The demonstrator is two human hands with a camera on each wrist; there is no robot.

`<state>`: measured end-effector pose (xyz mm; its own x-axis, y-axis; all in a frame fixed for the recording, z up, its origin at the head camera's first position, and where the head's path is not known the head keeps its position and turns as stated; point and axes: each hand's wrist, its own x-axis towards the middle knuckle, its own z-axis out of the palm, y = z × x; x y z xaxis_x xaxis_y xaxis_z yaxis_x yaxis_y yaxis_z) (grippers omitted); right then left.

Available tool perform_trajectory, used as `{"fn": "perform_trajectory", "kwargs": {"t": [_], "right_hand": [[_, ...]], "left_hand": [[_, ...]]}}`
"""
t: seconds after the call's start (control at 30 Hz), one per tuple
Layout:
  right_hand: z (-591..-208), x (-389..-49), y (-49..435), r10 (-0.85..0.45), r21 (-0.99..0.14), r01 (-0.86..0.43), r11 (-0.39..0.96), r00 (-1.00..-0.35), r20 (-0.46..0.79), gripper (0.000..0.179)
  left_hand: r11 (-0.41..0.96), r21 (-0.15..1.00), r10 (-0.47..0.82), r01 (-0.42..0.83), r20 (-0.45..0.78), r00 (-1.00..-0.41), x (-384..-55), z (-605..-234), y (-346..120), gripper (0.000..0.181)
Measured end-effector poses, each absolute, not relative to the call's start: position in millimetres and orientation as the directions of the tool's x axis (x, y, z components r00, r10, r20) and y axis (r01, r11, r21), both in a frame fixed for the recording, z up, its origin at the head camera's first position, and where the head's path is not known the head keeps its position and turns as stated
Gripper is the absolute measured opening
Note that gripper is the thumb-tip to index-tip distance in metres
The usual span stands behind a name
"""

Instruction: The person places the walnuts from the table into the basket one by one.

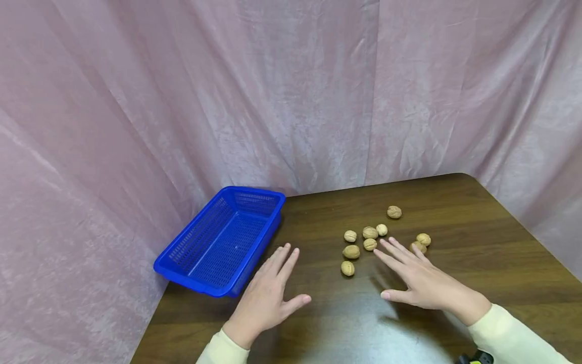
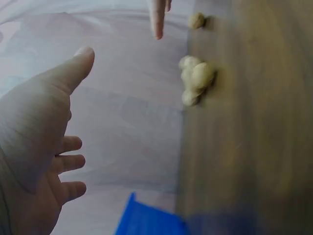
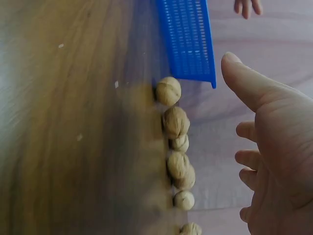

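Observation:
Several walnuts (image 1: 351,252) lie loosely scattered on the right half of the wooden table. My right hand (image 1: 423,280) hovers beside them with its fingers spread and nothing in it; its fingertips overlap the nearest walnuts in the head view. To the left, my left hand (image 1: 265,298) is held out over the table, fingers straight, thumb apart, holding nothing. It is close to the right side of a blue plastic basket (image 1: 254,273). In the right wrist view the walnuts (image 3: 176,122) appear in a row beyond the thumb.
The slotted basket stands at the table's left edge and holds nothing. A pink curtain (image 1: 295,101) hangs right behind the table (image 1: 318,217). One walnut (image 1: 394,212) sits farther back than the others. A dark object with yellow (image 1: 477,357) shows at the right sleeve.

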<state>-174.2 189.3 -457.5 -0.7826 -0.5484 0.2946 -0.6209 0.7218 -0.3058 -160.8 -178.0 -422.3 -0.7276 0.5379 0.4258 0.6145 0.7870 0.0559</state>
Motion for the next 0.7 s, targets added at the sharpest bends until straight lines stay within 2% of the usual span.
{"fn": "perform_trajectory", "kwargs": {"t": [0.13, 0.43, 0.7], "right_hand": [[-452, -180, 177, -0.559, -0.312, -0.624, 0.717, -0.781, 0.277, 0.087], [-441, -198, 120, -0.671, -0.273, -0.711, 0.648, -0.703, 0.237, 0.085], [-435, -217, 41, -0.772, -0.183, -0.785, 0.592, -0.617, 0.151, 0.083]], "left_hand": [[0.792, 0.02, 0.534, 0.61, 0.462, -0.708, -164, -404, -199, 0.093], [0.909, 0.064, 0.372, 0.411, 0.32, -0.871, -184, -388, -274, 0.087], [0.969, 0.106, 0.199, 0.222, 0.191, -0.961, -215, -389, -343, 0.09]]}}
